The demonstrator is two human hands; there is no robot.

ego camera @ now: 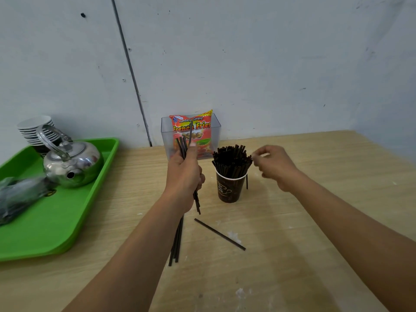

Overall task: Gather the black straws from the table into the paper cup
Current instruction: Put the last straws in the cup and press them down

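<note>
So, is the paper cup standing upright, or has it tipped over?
Upright. The paper cup stands on its base on the table, rim upward, and the black straws packed in it point up.

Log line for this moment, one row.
paper cup: upright, packed | left hand: grips straw bunch | right hand: at cup top, grip unclear | table: loose straws lying

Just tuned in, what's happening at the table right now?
A person is gathering black straws. The left hand grips a bundle of straws upright beside the paper cup, already packed with standing straws. The right hand is at those straws' tips, fingers curled; whether it pinches one, I cannot tell. A single straw and a small group of straws by the left forearm lie on the table.
</note>
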